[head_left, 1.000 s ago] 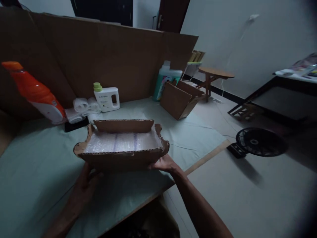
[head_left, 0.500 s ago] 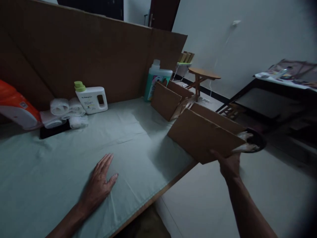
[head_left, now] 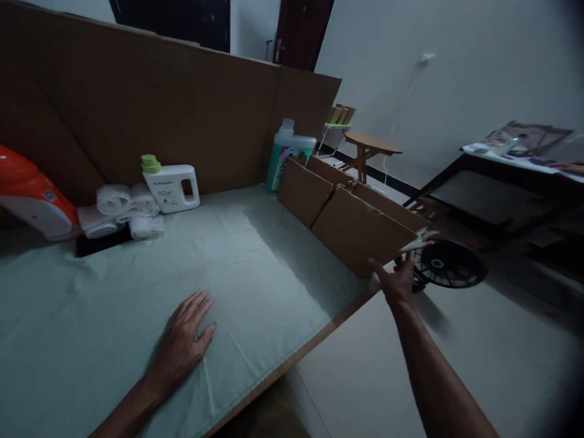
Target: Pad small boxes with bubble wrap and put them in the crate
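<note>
My right hand (head_left: 398, 282) grips the near corner of a shallow cardboard box (head_left: 360, 230) at the table's right edge, where the box stands tilted on its side against a second cardboard box (head_left: 303, 191). White bubble wrap (head_left: 417, 242) pokes out of its right end. My left hand (head_left: 185, 337) lies flat and open on the pale green cloth-covered table (head_left: 114, 304), holding nothing.
At the back stand a white bottle with a green cap (head_left: 171, 185), white rolls (head_left: 121, 204), an orange and white bottle (head_left: 31, 198) and a green detergent jug (head_left: 285, 152) before a cardboard wall (head_left: 159, 103). A black fan (head_left: 444, 264) sits on the floor to the right.
Both hands held the box over the table. My right hand then swung it right, tilted it and brought it to the table's right edge. My left hand let go and lies flat.
</note>
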`<action>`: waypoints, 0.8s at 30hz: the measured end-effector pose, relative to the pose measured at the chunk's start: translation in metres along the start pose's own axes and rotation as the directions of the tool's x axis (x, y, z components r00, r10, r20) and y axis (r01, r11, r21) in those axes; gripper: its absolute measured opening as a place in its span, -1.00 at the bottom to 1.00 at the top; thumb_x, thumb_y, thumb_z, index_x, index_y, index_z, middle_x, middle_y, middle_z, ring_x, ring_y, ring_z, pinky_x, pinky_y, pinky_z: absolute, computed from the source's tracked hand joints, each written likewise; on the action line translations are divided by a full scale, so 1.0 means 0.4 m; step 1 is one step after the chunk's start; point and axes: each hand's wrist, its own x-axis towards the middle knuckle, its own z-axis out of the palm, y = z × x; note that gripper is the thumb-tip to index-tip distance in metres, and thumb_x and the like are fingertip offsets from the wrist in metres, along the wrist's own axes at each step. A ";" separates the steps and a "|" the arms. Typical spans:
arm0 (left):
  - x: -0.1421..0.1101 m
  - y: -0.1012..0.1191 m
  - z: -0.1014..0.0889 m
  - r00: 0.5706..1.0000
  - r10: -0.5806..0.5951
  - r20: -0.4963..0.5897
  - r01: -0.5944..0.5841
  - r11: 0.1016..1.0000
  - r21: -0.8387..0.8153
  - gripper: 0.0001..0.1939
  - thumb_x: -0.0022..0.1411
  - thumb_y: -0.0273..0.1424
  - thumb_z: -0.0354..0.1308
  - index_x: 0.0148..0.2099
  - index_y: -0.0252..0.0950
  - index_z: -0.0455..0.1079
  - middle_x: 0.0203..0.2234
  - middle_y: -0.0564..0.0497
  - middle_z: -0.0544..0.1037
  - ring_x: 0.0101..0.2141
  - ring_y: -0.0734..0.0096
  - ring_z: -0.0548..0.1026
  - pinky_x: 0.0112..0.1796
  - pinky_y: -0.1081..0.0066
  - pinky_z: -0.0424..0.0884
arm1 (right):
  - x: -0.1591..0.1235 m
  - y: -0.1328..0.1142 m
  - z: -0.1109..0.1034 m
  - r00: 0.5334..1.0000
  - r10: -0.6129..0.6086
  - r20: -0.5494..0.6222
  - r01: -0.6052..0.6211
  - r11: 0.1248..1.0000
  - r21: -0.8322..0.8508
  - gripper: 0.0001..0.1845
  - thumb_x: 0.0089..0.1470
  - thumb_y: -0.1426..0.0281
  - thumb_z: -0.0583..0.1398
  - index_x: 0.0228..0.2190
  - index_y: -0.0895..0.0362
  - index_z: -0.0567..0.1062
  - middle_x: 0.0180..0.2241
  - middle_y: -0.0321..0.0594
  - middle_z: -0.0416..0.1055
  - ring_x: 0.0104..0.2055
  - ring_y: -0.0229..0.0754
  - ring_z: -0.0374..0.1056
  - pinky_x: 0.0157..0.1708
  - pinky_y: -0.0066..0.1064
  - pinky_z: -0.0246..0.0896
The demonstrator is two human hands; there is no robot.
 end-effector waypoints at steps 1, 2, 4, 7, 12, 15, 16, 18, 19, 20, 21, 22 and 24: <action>0.003 0.004 -0.002 1.000 -0.010 0.008 0.010 1.000 0.001 -0.58 0.33 -0.32 0.04 0.18 -0.28 0.43 0.16 -0.19 0.50 0.18 0.07 0.43 0.16 -0.01 0.41 | -0.041 -0.002 -0.011 0.999 0.040 0.010 -0.040 0.999 -0.001 0.21 -0.31 -0.19 0.37 0.22 0.23 0.20 0.25 0.24 0.25 0.28 0.23 0.23 0.24 0.06 0.13; 0.007 0.011 -0.005 1.000 -0.023 0.019 0.023 1.000 0.003 -0.58 0.31 -0.34 0.05 0.16 -0.28 0.45 0.16 -0.19 0.49 0.18 0.07 0.43 0.17 -0.02 0.40 | -0.087 -0.005 -0.021 0.996 0.087 0.018 -0.088 0.996 0.004 0.20 -0.28 -0.21 0.33 0.23 0.26 0.21 0.26 0.27 0.23 0.29 0.27 0.21 0.26 0.09 0.10; 0.020 0.027 -0.014 0.997 -0.045 0.059 0.044 0.999 0.006 -0.59 0.28 -0.39 0.06 0.13 -0.30 0.48 0.17 -0.20 0.49 0.20 0.06 0.40 0.20 -0.03 0.36 | -0.181 -0.018 -0.036 0.992 0.119 0.043 -0.117 0.992 -0.047 0.04 -0.09 -0.21 0.22 0.20 0.26 0.30 0.22 0.23 0.30 0.25 0.30 0.26 0.22 0.15 0.15; 0.045 0.051 -0.036 0.985 -0.070 0.155 0.069 0.997 0.016 -0.60 0.25 -0.40 0.09 0.10 -0.35 0.50 0.20 -0.26 0.45 0.25 0.01 0.33 0.25 -0.04 0.27 | -0.274 -0.050 -0.008 0.980 -0.067 0.188 0.096 0.984 -0.149 -0.24 0.06 -0.13 0.15 0.13 0.09 0.43 0.20 0.06 0.36 0.22 0.31 0.30 0.18 0.20 0.21; 0.019 0.086 -0.082 0.957 -0.051 0.284 0.061 0.998 -0.025 -0.58 0.24 -0.31 0.16 0.11 -0.36 0.48 0.27 -0.27 0.36 0.31 0.00 0.23 0.31 -0.01 0.13 | -0.376 -0.211 0.234 0.455 -0.524 0.720 0.554 0.799 0.231 -0.58 0.05 0.05 0.20 -0.16 0.01 0.61 -0.01 0.02 0.56 -0.02 0.20 0.51 -0.08 0.10 0.48; -0.065 0.106 -0.126 0.932 0.049 0.359 -0.020 0.996 -0.085 -0.52 0.22 -0.23 0.21 0.14 -0.32 0.47 0.27 -0.27 0.36 0.31 -0.03 0.24 0.29 0.02 0.16 | -0.509 -0.359 0.375 0.096 -0.686 0.722 0.589 0.624 0.514 -0.64 0.13 0.21 0.17 -0.12 0.06 0.63 0.04 0.02 0.54 0.06 0.13 0.50 0.01 0.05 0.46; -0.098 0.105 -0.148 0.922 0.064 0.381 -0.026 0.994 -0.104 -0.51 0.21 -0.21 0.23 0.15 -0.30 0.47 0.24 -0.26 0.39 0.29 -0.02 0.28 0.28 0.05 0.20 | -0.559 -0.402 0.404 0.000 -0.725 0.689 0.570 0.566 0.596 -0.64 0.16 0.26 0.15 -0.09 0.07 0.62 0.07 0.02 0.52 0.11 0.12 0.47 0.04 0.04 0.44; -0.163 0.083 -0.218 0.925 0.047 0.378 0.003 0.992 -0.130 -0.54 0.20 -0.21 0.26 0.12 -0.23 0.49 0.17 -0.19 0.47 0.23 0.07 0.37 0.23 0.15 0.29 | -0.647 -0.472 0.436 -0.158 -0.769 0.619 0.486 0.485 0.727 -0.63 0.19 0.33 0.14 -0.03 0.07 0.60 0.10 0.00 0.50 0.16 0.08 0.43 0.08 0.01 0.42; -0.192 0.062 -0.268 0.944 0.000 0.330 0.040 0.993 -0.115 -0.58 0.21 -0.24 0.25 0.10 -0.21 0.50 0.14 -0.15 0.50 0.20 0.12 0.40 0.20 0.19 0.32 | -0.680 -0.497 0.444 -0.214 -0.778 0.590 0.435 0.465 0.771 -0.63 0.20 0.33 0.14 -0.01 0.06 0.59 0.10 -0.01 0.50 0.17 0.07 0.42 0.09 0.01 0.41; -0.217 0.033 -0.330 0.969 -0.057 0.242 0.080 0.993 -0.087 -0.63 0.23 -0.27 0.22 0.08 -0.19 0.51 0.11 -0.12 0.52 0.19 0.17 0.42 0.19 0.22 0.35 | -0.705 -0.516 0.447 -0.251 -0.781 0.572 0.389 0.460 0.798 -0.62 0.21 0.32 0.15 0.02 0.05 0.58 0.11 -0.01 0.50 0.18 0.07 0.41 0.11 0.03 0.39; -0.240 -0.001 -0.401 0.981 -0.171 0.096 0.172 0.985 -0.008 -0.65 0.27 -0.33 0.16 0.10 -0.18 0.49 0.15 -0.11 0.49 0.23 0.17 0.37 0.21 0.20 0.32 | -0.720 -0.530 0.450 -0.272 -0.778 0.566 0.352 0.467 0.811 -0.61 0.21 0.30 0.16 0.04 0.04 0.57 0.11 -0.02 0.49 0.19 0.08 0.40 0.13 0.05 0.38; -0.259 -0.039 -0.481 0.963 -0.251 -0.096 0.260 0.960 0.103 -0.65 0.30 -0.36 0.10 0.10 -0.19 0.48 0.14 -0.12 0.50 0.25 0.14 0.35 0.23 0.10 0.28 | -0.728 -0.539 0.451 -0.279 -0.773 0.570 0.323 0.484 0.813 -0.61 0.21 0.27 0.17 0.04 0.03 0.56 0.12 -0.02 0.49 0.19 0.09 0.40 0.13 0.08 0.37; -0.291 -0.123 -0.646 0.792 -0.322 -0.518 0.512 0.813 0.278 -0.63 0.30 -0.36 0.08 0.13 -0.25 0.44 0.17 -0.20 0.46 0.30 0.03 0.25 0.29 -0.07 0.14 | -0.729 -0.549 0.455 -0.272 -0.753 0.599 0.274 0.536 0.798 -0.62 0.23 0.23 0.15 0.03 0.01 0.57 0.12 -0.03 0.49 0.19 0.11 0.40 0.12 0.10 0.38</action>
